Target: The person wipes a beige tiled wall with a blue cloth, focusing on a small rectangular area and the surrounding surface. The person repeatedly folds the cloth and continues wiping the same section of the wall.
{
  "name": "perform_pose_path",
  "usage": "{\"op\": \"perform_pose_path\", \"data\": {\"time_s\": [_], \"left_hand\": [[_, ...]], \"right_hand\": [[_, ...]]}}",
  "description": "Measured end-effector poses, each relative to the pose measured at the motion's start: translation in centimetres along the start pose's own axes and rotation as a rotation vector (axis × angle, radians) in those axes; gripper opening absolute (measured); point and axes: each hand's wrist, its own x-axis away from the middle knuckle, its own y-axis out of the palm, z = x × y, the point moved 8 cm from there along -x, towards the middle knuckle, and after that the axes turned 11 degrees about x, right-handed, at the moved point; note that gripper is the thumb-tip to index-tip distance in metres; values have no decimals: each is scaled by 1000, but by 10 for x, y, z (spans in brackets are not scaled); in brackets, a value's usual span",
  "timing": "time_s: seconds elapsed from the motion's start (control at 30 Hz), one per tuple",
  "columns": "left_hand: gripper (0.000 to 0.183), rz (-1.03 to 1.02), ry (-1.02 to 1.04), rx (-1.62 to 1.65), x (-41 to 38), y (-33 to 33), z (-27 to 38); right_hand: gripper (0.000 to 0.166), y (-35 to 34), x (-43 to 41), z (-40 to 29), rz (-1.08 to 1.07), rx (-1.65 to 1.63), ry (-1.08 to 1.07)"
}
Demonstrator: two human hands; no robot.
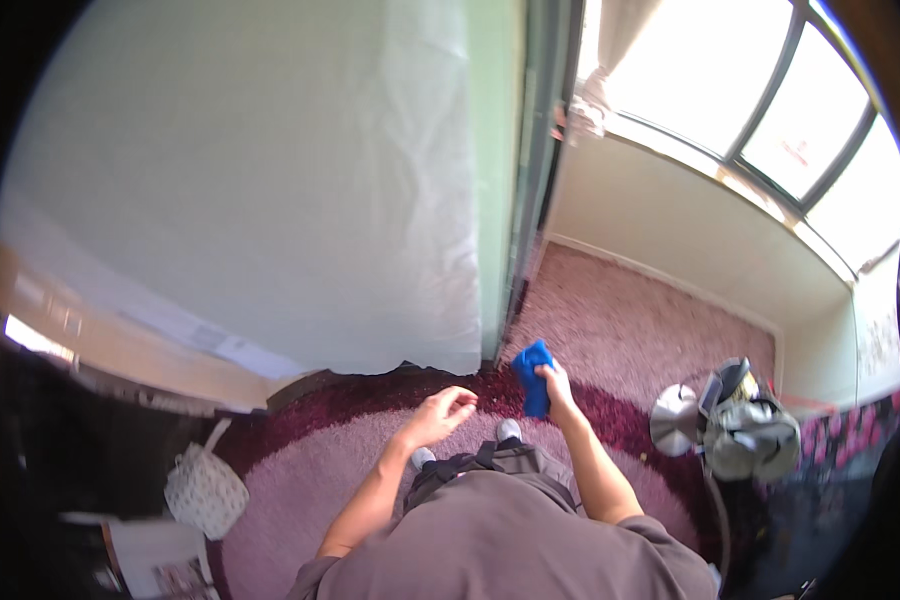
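Note:
My right hand [559, 390] grips a folded blue cloth [532, 379] to the right of my body, above the rug. The cloth sticks out past my fingers at top and bottom. My left hand [439, 415] hovers in front of my waist, holding nothing, with loosely bent fingers. Directly before me rises a large pale panel [270, 172], its surface wrinkled like a sheet towards the right side. Its lower edge looks ragged. Both hands are apart from it. Beside the panel runs a grey upright frame [529, 187].
I stand on a round pink and dark-red rug [307, 480]. A patterned fabric bag [206, 491] and a printed sheet [157, 559] lie at left. On the right are a round silvery object [673, 420] and a grey-green bag [754, 439]. Windows [690, 75] line the far right wall.

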Motion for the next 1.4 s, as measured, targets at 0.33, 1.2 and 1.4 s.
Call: {"op": "perform_pose_path", "data": {"time_s": [0.33, 1.2, 1.4], "left_hand": [[39, 257, -244, -130, 105, -27, -78], [13, 940, -86, 297, 437, -302, -253], [15, 815, -11, 257, 397, -349, -225]], "right_hand": [[22, 128, 47, 78, -693, 475, 183], [23, 442, 71, 167, -694, 835, 58], [25, 483, 54, 199, -665, 794, 126]]}}
